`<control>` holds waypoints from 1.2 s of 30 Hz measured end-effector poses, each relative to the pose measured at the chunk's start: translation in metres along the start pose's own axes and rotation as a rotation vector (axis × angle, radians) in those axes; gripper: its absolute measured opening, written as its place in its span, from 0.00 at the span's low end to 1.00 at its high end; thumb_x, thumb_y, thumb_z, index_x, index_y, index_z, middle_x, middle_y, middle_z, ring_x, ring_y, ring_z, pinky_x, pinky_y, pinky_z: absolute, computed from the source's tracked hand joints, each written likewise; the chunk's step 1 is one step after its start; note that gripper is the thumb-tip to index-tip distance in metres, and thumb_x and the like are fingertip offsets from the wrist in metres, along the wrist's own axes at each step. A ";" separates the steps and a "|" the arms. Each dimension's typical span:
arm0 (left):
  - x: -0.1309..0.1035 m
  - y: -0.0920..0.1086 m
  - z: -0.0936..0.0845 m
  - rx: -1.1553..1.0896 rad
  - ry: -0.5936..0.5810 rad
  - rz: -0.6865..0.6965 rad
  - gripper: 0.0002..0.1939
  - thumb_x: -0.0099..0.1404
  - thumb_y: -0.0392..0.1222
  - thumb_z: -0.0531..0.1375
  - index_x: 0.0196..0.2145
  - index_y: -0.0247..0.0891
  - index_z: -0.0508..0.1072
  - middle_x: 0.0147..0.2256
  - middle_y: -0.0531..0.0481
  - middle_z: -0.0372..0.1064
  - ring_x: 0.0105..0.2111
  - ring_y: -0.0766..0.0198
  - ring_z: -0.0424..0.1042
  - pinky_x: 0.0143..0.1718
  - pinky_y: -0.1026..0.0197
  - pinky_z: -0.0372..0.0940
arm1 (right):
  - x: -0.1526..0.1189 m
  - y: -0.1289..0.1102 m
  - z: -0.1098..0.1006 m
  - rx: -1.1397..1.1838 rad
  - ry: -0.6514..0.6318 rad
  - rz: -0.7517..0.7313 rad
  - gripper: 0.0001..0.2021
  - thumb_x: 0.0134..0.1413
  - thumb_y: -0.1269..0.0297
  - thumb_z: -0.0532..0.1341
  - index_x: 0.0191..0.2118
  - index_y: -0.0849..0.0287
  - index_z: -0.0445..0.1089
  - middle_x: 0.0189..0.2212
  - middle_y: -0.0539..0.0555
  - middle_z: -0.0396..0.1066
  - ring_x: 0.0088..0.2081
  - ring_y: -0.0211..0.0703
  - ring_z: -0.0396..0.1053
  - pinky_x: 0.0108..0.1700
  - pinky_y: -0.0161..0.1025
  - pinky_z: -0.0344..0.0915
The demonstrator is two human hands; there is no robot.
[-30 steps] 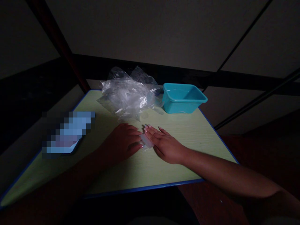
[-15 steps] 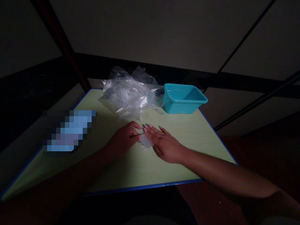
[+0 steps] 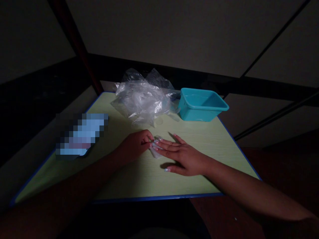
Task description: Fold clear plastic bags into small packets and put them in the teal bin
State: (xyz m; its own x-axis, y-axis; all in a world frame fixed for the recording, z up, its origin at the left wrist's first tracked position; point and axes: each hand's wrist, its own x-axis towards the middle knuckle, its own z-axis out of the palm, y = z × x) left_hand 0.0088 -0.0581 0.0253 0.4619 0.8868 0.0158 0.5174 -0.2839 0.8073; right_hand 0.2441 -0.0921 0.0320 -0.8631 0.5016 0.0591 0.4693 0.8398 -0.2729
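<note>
A small translucent plastic piece (image 3: 156, 153) lies flat on the pale green table (image 3: 199, 139), between my two hands. With thumb and fingertips pinched together, my left hand (image 3: 137, 144) grips its left edge. My right hand (image 3: 185, 156) is palm down with the fingers spread. Its fingertips rest on top of the piece and cover part of it, and the thumb points left along the tabletop.
A heap of crumpled clear plastic bags (image 3: 144, 99) lies at the back of the table. Right of it stands a turquoise bin (image 3: 199, 114). A pixelated phone-like device (image 3: 84, 134) lies at the left. Blue edging (image 3: 159, 198) borders the table.
My right thumb has swung outward from the fingers, and the right hand has spread more. My left fingers have closed together at the piece. The whole view has shifted slightly.
</note>
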 end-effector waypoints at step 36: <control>-0.010 0.007 0.002 0.358 0.111 0.370 0.07 0.62 0.42 0.55 0.33 0.37 0.70 0.33 0.48 0.67 0.34 0.59 0.66 0.36 0.58 0.60 | -0.002 -0.002 -0.001 0.092 -0.076 0.000 0.42 0.56 0.51 0.62 0.69 0.51 0.40 0.67 0.59 0.46 0.67 0.47 0.45 0.65 0.57 0.22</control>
State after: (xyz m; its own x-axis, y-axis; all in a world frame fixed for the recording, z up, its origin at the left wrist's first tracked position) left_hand 0.0093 -0.0699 0.0297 0.5911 0.7316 0.3397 0.5568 -0.6748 0.4844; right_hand 0.2454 -0.0942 0.0336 -0.8766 0.4811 -0.0132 0.4530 0.8156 -0.3599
